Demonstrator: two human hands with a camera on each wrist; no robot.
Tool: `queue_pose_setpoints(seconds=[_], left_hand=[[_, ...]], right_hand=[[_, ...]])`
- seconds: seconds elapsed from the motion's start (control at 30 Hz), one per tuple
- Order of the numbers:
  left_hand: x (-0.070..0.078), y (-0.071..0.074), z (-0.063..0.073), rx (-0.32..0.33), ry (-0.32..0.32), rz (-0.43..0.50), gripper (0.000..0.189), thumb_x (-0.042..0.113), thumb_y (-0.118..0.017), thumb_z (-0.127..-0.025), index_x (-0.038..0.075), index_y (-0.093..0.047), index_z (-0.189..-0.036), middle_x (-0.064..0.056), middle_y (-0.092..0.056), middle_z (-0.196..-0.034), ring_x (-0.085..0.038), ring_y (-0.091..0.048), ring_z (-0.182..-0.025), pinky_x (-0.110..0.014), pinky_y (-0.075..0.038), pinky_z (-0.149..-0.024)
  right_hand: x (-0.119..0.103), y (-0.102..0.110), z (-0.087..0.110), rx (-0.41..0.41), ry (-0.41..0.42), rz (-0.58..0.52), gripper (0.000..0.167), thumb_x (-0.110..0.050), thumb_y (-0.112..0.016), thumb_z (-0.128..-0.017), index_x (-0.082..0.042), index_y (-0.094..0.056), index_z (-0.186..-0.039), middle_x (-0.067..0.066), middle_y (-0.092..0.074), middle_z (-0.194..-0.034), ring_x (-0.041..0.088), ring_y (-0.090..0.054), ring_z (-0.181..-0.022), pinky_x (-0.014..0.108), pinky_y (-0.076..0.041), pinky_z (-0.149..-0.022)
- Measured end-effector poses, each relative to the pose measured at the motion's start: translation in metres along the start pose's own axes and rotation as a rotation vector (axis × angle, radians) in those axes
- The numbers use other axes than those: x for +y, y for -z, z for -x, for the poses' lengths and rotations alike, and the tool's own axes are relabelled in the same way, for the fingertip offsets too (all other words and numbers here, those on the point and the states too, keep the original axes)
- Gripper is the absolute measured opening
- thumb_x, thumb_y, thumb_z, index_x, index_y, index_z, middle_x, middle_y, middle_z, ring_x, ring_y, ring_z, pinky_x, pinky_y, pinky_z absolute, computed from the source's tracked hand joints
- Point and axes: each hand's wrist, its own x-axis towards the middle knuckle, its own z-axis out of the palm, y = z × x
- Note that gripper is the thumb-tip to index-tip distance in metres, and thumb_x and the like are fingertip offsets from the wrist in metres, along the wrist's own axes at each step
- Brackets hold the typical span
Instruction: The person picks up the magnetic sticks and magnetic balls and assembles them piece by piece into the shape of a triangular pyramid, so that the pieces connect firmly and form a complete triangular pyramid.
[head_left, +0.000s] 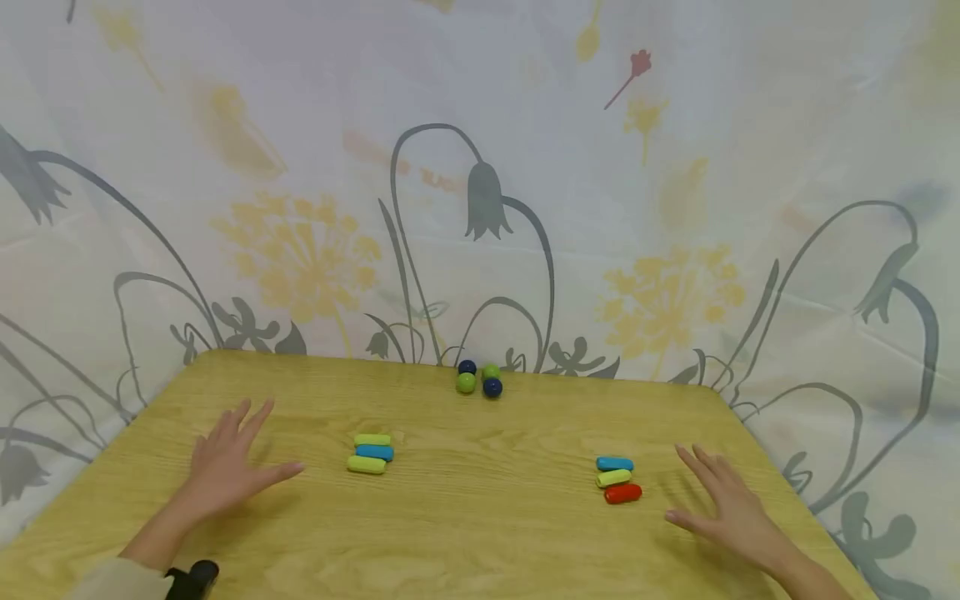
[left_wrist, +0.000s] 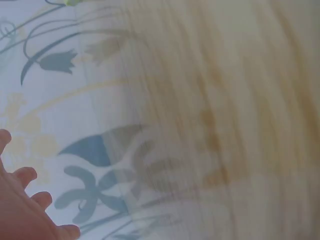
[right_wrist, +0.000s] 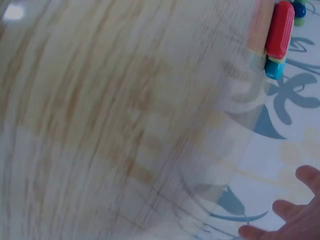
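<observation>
In the head view my left hand [head_left: 228, 467] is held over the table's left side, fingers spread and holding nothing. To its right lie two yellow-green rounded sticks [head_left: 367, 465] with a blue one [head_left: 374, 452] between them. My right hand [head_left: 727, 512], also spread and holding nothing, is over the right side. Just left of it a blue stick [head_left: 615, 464], a yellow-green stick [head_left: 613, 478] and a red stick [head_left: 623, 493] lie side by side. The right wrist view shows the red stick [right_wrist: 280, 30] close up; fingertips [right_wrist: 285, 210] appear at the lower right.
Two green balls [head_left: 466, 383] and two dark blue balls [head_left: 492, 387] sit clustered at the back edge of the wood-grain table [head_left: 480, 517]. Behind it hangs a pale curtain [head_left: 337, 125] printed with flowers. A black band [head_left: 191, 579] is on the left wrist.
</observation>
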Motion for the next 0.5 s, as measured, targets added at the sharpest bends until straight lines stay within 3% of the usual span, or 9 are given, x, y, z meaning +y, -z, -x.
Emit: queue_pose_setpoints(seconds=[0.23, 0.5], left_hand=[[0.016, -0.008, -0.008, 0.056, -0.052, 0.112, 0.102, 0.044, -0.074, -0.076, 0.006, -0.014, -0.149, -0.035, -0.014, -0.144, -0.057, -0.012, -0.127, -0.075, -0.015, -0.09], [0.035, -0.016, -0.016, 0.05, -0.052, 0.238, 0.095, 0.04, -0.073, -0.079, 0.007, -0.018, -0.149, -0.03, -0.016, -0.147, -0.052, -0.015, -0.129, -0.073, -0.022, -0.089]], right_hand=[[-0.008, -0.004, -0.001, -0.006, 0.058, -0.132, 0.079, -0.031, -0.076, -0.077, -0.005, -0.037, -0.141, 0.029, -0.033, -0.139, 0.057, -0.026, -0.121, 0.075, -0.026, -0.081], [-0.015, -0.008, -0.002, 0.0, 0.146, -0.186, 0.071, -0.028, -0.079, -0.075, -0.003, -0.046, -0.133, 0.022, -0.045, -0.132, 0.046, -0.041, -0.116, 0.066, -0.038, -0.081]])
